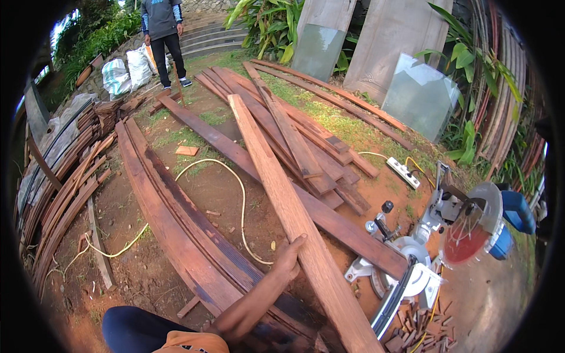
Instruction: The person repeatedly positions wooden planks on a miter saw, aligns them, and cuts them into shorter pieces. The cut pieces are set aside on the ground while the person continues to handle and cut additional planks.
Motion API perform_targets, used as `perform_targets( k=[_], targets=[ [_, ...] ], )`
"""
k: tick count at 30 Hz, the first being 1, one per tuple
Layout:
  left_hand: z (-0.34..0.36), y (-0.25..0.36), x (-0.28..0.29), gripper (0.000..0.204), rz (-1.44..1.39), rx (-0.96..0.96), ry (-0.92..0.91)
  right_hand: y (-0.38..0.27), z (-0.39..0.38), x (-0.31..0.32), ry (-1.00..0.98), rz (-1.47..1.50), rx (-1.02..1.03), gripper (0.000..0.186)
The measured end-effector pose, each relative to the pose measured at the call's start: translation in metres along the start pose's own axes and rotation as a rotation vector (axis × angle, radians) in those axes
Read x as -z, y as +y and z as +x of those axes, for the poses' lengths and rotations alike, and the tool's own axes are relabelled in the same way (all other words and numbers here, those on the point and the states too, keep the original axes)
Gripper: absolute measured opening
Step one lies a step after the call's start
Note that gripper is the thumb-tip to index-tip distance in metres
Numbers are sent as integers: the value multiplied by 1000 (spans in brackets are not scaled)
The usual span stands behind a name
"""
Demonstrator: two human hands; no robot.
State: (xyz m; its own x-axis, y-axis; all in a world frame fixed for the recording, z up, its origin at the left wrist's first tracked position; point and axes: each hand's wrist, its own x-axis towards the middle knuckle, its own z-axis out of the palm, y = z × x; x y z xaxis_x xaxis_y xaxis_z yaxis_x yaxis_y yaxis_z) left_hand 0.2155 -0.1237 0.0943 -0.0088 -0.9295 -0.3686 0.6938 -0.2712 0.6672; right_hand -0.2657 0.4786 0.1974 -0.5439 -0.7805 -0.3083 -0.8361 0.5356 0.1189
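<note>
My left hand [289,259] is closed on the side of a long light reddish-brown wooden plank [265,173], which runs diagonally from near my body toward the upper middle. Behind it a darker board [368,247] rests with its end on the base of a miter saw [474,229] at the right, which has a red blade and blue motor housing. Left of my hand lie long grooved dark boards [182,235]. My right hand is not visible.
A person [162,35] stands at the back left near white sacks [138,67]. Board piles lie at left [65,223] and centre [303,141]. A power strip [403,172] and yellow cable [241,212] lie on the dirt. Glass sheets [419,94] lean behind. Offcuts [421,332] litter the lower right.
</note>
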Motion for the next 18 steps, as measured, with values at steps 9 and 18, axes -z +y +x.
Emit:
perform_targets(
  k=[9,18],
  targets=[
    [97,85,-29,82,128,-308,122,-155,54,52,-69,163,65,64],
    [-7,106,-25,65,81,-465,245,-543,279,151,216,335,634,109]
  ],
)
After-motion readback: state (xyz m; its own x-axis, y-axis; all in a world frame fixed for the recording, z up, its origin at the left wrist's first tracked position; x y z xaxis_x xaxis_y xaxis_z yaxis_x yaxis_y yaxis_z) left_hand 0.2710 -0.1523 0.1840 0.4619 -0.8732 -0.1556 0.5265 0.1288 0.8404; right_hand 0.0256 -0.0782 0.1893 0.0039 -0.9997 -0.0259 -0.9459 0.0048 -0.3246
